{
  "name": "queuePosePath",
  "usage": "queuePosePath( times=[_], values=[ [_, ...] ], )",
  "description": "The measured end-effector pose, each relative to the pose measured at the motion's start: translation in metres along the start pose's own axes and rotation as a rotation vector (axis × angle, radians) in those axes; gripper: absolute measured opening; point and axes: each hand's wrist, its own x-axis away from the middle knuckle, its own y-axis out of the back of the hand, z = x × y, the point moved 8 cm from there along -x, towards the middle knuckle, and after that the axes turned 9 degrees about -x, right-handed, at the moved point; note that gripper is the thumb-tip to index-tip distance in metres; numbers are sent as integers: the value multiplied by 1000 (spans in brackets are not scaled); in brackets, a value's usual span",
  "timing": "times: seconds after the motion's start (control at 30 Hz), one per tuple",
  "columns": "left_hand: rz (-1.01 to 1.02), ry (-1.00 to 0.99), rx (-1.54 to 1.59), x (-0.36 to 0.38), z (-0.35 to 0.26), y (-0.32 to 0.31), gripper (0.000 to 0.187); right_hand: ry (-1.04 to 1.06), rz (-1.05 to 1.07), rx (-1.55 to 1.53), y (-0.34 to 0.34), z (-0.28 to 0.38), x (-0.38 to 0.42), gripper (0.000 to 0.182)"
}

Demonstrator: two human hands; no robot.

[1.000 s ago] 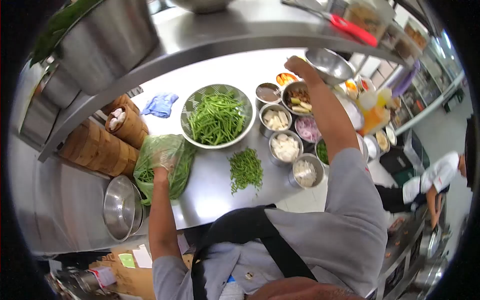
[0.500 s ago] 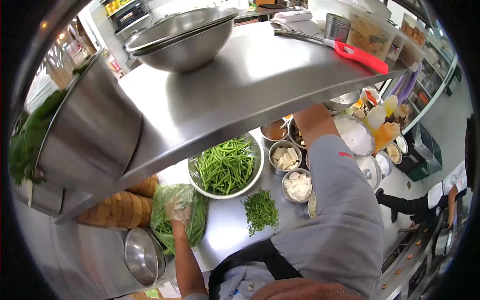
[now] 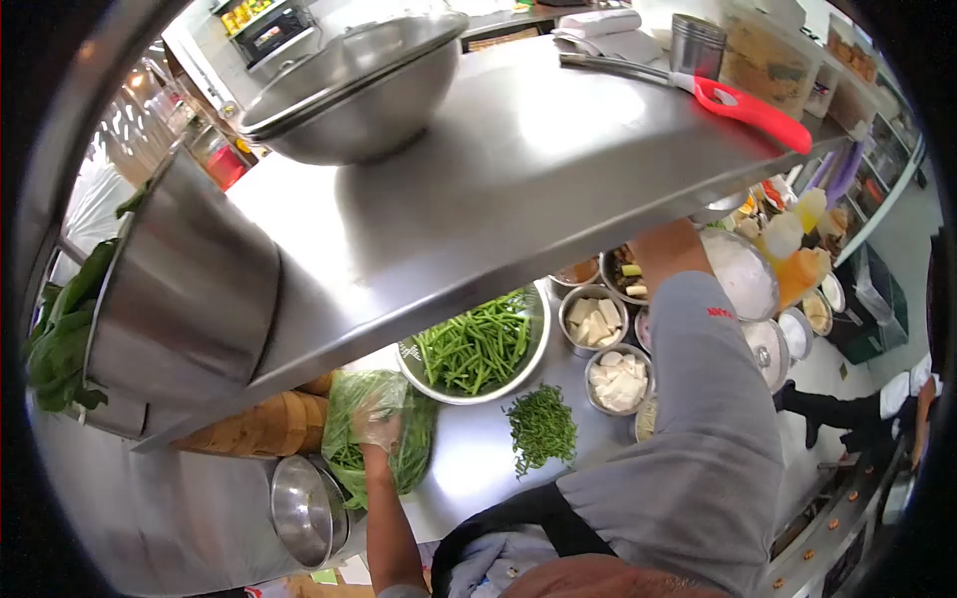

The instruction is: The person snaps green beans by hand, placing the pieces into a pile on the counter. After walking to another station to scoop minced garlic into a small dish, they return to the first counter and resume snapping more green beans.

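My left hand (image 3: 377,426) is closed on a clear plastic bag of leafy greens (image 3: 414,439); plastic partly blurs its fingers. My right forearm (image 3: 670,249) reaches beneath the raised steel shelf, whose edge hides my right hand. Near that arm stand a metal tub of pale blocks (image 3: 595,321), a tub of white chunks (image 3: 618,381) and a tub of dark food (image 3: 626,274). A colander of green beans (image 3: 474,344) sits right of the bag, and a pile of chopped greens (image 3: 541,429) lies on the steel counter.
The steel shelf (image 3: 498,189) crosses above the counter, bearing nested bowls (image 3: 364,105), a tall pot (image 3: 189,289) and a red-handled tool (image 3: 753,115). Steel bowls (image 3: 304,510) and round wooden stacks (image 3: 264,427) stand left. Another person (image 3: 857,404) is at the far right.
The camera view has shifted, so the shelf, colander and chopped greens appear farther right. My left hand remains at the bag, and my right hand is now hidden as before under the shelf.
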Motion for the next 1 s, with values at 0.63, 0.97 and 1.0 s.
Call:
queuePosePath(
  times=[0.63,0.97,1.0],
  values=[
    [709,199,-69,-8,71,-68,51,290,401,-354,-23,91,93,35],
    [331,37,-27,10,11,-14,44,886,598,-832,-51,194,317,36],
    [301,-24,-24,2,35,-27,46,728,634,-903,-51,191,351,30]
  ],
)
